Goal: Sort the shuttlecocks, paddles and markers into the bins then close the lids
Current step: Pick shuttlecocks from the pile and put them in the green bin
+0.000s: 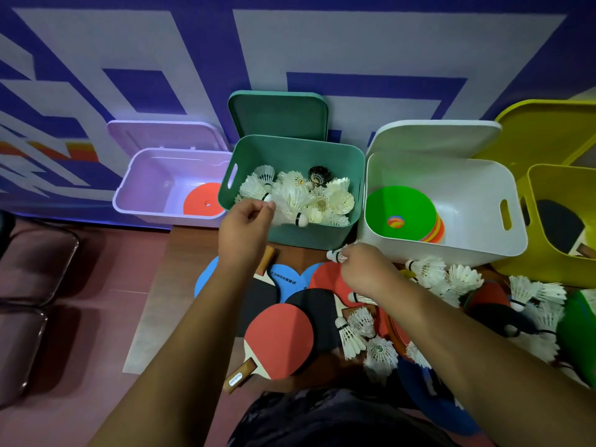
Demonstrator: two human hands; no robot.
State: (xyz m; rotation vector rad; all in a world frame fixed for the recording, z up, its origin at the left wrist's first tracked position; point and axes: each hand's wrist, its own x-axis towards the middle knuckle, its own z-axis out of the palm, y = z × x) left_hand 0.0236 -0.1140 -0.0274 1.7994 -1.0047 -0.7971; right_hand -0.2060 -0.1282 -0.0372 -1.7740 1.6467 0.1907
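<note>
A green bin (309,235) in the middle holds several white shuttlecocks (325,201). My left hand (243,227) hovers at its front rim, fingers pinched on a white shuttlecock (267,199). My right hand (361,269) is lower, in front of the white bin (451,246), and grips a shuttlecock (335,255) by its cork. The white bin contains flat disc markers (400,211), green on top. A lilac bin (145,201) on the left holds one orange marker (201,200). Paddles lie on the floor, a red one (279,337) nearest me. Loose shuttlecocks (451,275) lie at the right.
A yellow bin (548,269) at the far right holds a black paddle (559,225). All four lids stand open against the blue and white wall. Blue markers (206,275) lie under the paddles. Dark chair frames (38,269) stand at the left.
</note>
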